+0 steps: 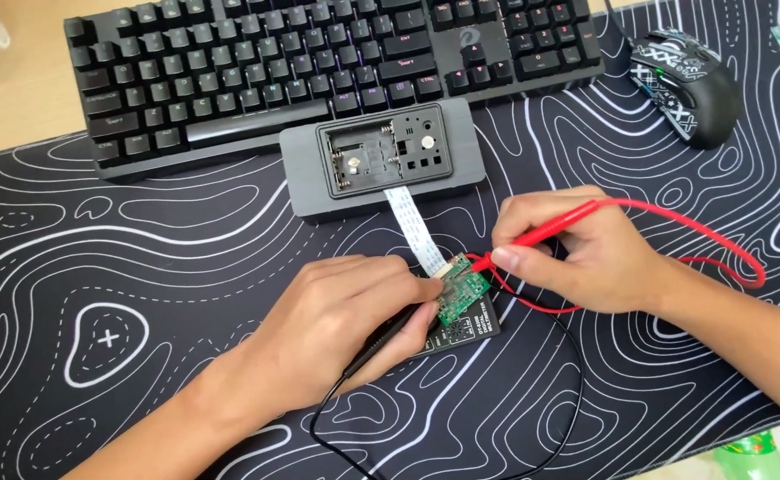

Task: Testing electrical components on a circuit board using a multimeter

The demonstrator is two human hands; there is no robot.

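Observation:
My left hand [341, 324] grips a black test probe [390, 333] whose tip reaches a small green circuit board [461, 292]. My right hand [577, 249] pinches a red test probe [541, 233], its tip touching the same board from the right. The board lies on a small black multimeter [470, 333], mostly covered. A white flat ribbon cable [410, 229] runs from the board up to a grey box [381, 160] with an open recess. Red [728, 244] and black [577, 373] leads trail off the probes.
A black keyboard [319, 62] lies behind the grey box, and a black patterned mouse [685, 84] sits at the back right. All rests on a black desk mat with white contour lines [97, 293]. A green bottle top [750, 455] shows at the lower right.

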